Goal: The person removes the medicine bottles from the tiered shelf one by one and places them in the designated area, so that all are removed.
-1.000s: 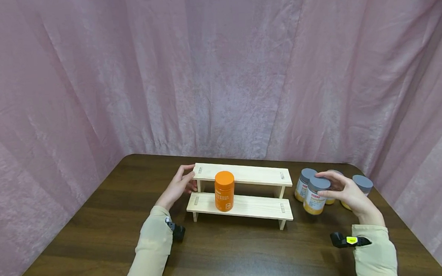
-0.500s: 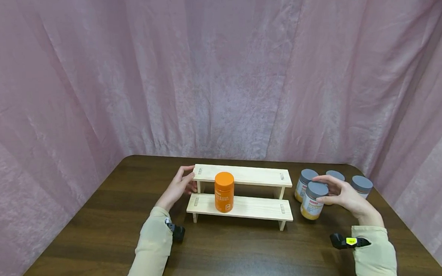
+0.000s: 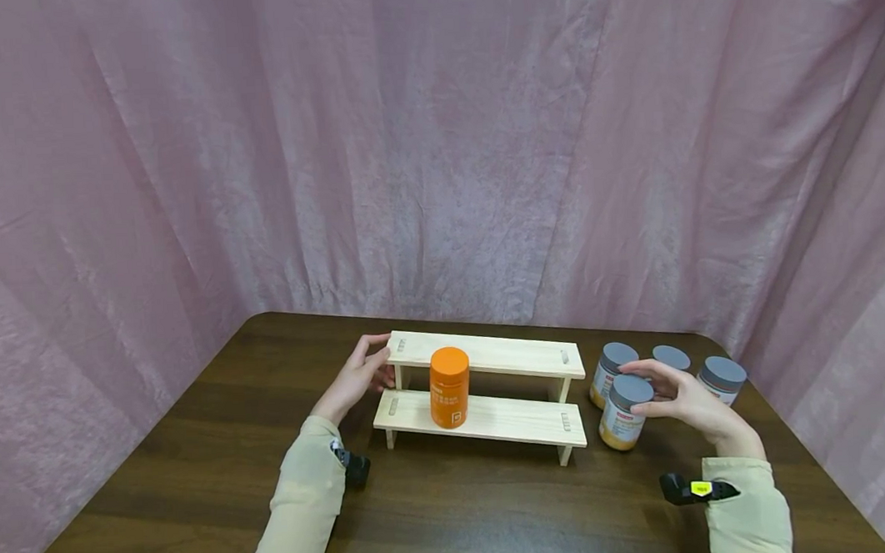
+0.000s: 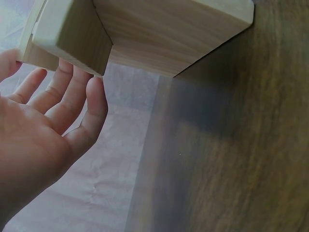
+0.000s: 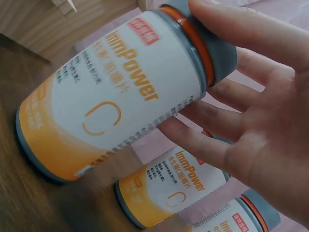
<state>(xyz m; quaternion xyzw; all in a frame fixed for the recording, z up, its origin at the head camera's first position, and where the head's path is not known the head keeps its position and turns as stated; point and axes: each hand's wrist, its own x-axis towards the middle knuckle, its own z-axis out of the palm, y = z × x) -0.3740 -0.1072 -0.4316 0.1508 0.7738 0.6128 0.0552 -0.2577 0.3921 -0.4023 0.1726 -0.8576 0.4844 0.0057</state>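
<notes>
In the head view, my right hand holds a white-and-yellow supplement bottle by its grey cap. Its thumb and fingers lie around the cap in the right wrist view, where the label reads "ImmPower". The bottle is about upright; whether its base touches the table I cannot tell. My left hand grips the left end of a two-tier wooden shelf, thumb and fingertips on the upper board's edge in the left wrist view. An orange bottle stands on the lower tier, left of its middle.
Three more grey-capped bottles stand close behind the held one: one at the left, one in the middle, partly hidden, and one at the right. Pink curtains hang behind the dark wooden table.
My right hand has moved the grey-capped bottle slightly left and toward me, away from the other bottles. The left hand, shelf and orange bottle have stayed in place.
</notes>
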